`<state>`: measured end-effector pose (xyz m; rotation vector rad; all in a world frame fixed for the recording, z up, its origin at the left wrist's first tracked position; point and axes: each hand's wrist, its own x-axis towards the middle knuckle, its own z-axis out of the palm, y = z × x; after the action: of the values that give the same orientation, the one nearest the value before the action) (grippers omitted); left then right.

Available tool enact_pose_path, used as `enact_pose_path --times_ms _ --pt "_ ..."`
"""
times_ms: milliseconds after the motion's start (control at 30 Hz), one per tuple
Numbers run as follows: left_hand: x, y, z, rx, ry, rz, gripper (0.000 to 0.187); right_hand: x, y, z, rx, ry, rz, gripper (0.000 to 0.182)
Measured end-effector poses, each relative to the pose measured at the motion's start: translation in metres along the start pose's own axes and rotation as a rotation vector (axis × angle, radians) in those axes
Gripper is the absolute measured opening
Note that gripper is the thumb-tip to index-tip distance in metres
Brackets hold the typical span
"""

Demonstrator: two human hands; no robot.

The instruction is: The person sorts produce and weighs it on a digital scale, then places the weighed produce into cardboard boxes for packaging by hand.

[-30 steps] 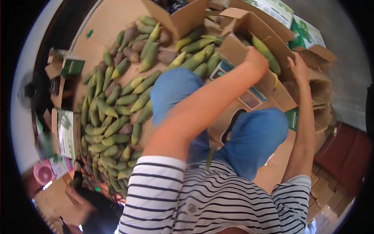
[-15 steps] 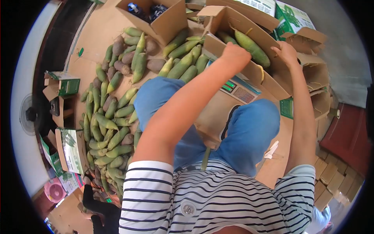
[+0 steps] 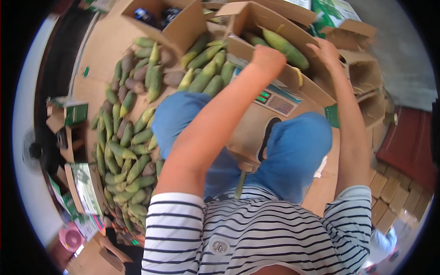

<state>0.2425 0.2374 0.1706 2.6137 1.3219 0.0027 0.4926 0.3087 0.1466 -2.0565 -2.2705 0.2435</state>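
An open cardboard box stands on a digital scale with green lit digits, its weighing surface partly hidden. Inside the box lie large green radishes, one long and pale-tipped on top. My left hand is closed over the box's near wall, fingers curled down on it. Across from it, my right hand grips the far wall, its thumb on the inner side and its other fingers partly hidden. A yellow rope handle hangs on the near wall.
Many green radishes and some purplish ones are heaped on the floor to the left. Another open box with dark blue items stands ahead. More cartons line the right. A co-worker's dark sleeve shows at lower left.
The view has shifted slightly, so the box and radishes sit a little further left. Both hands stay on the box walls. The co-worker's arm has moved lower.
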Motion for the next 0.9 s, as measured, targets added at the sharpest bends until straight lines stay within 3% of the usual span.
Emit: enact_pose_path --times_ms 333,500,767,900 --pt "-0.003 0.001 -0.006 0.079 0.010 0.053 0.010 -0.014 -0.016 -0.007 -0.047 0.114 0.012 0.031" --pt "-0.004 -0.003 -0.004 0.080 0.020 0.093 0.012 -0.015 -0.017 -0.008 -0.044 0.053 0.014 0.029" --pt "-0.003 0.014 -0.017 0.083 -0.047 0.259 0.011 -0.039 0.007 -0.013 -0.065 0.106 -0.174 0.033" --pt "0.000 0.069 -0.023 0.023 -0.042 0.472 0.012 -0.115 0.053 -0.034 -0.006 0.035 -0.046 0.037"
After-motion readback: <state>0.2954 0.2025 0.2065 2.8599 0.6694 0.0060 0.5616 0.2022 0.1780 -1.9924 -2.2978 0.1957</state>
